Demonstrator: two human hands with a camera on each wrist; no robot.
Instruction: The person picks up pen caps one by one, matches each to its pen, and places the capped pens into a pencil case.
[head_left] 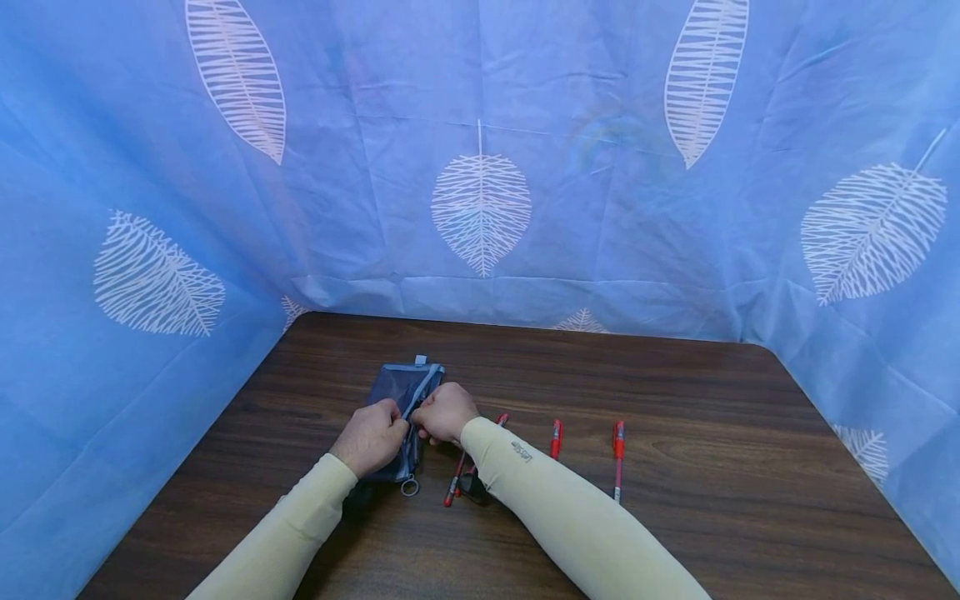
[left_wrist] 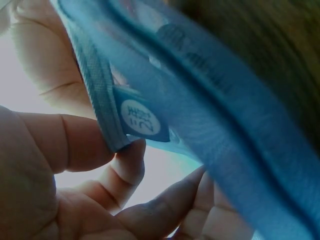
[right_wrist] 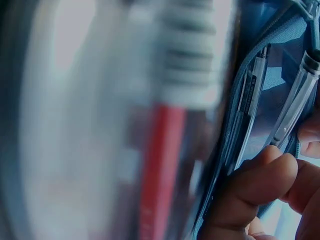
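A blue mesh zip pouch [head_left: 401, 387] lies left of the table's middle, its mouth parted. My left hand [head_left: 372, 437] pinches the zippered edge near its lower half; in the left wrist view the thumb and a finger [left_wrist: 85, 145] grip the band beside a round white label [left_wrist: 140, 117]. On the opposite edge, the fingers of my right hand [head_left: 446, 412] are curled at the mouth and hold the fabric. Pens with clear barrels [right_wrist: 295, 107] show inside the pouch in the right wrist view. A blurred red pen [right_wrist: 162, 165] fills that view's foreground.
Right of the pouch, red pens lie on the dark wooden table [head_left: 697, 417]: one [head_left: 453, 483] beside my right wrist, a red-capped pen [head_left: 556, 437] partly behind my sleeve, another [head_left: 618, 454] farther right. A ring [head_left: 409, 487] hangs at the pouch's near end. Blue leaf-print curtains [head_left: 360, 167] surround the table.
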